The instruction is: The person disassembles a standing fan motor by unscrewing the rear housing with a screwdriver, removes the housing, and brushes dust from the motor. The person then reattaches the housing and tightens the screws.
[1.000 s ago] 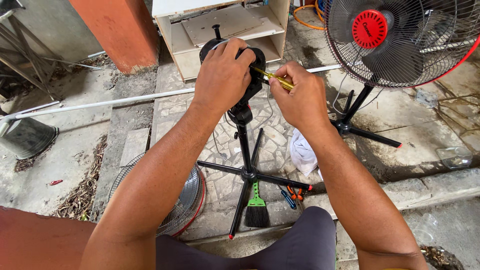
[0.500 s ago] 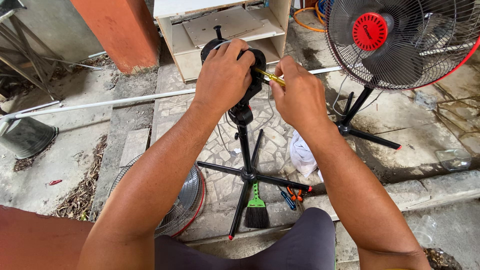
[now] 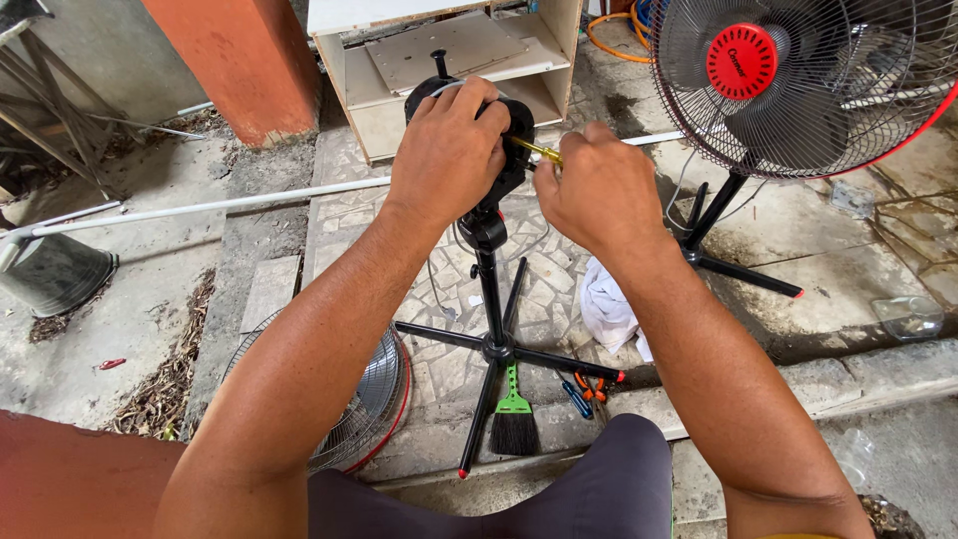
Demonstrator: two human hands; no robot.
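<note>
A black fan motor head [image 3: 514, 150] sits on top of a black stand with crossed legs [image 3: 496, 344] in front of me. My left hand [image 3: 447, 155] grips the motor head from the left and covers most of it. My right hand [image 3: 597, 190] is closed on a yellow-handled screwdriver [image 3: 536, 151], whose shaft points left into the side of the motor head. The screwdriver's tip is hidden behind my left hand.
A complete red-and-black standing fan [image 3: 788, 85] is at the right. A loose fan grille [image 3: 364, 409] lies at the left of the stand. A green-handled brush [image 3: 515, 414], small hand tools [image 3: 582, 391] and a white cloth [image 3: 607, 309] lie on the stone floor. A white cabinet [image 3: 449, 60] stands behind.
My right hand has shifted a little left and closer to the motor head with the screwdriver. My left hand keeps its grip on the motor head.
</note>
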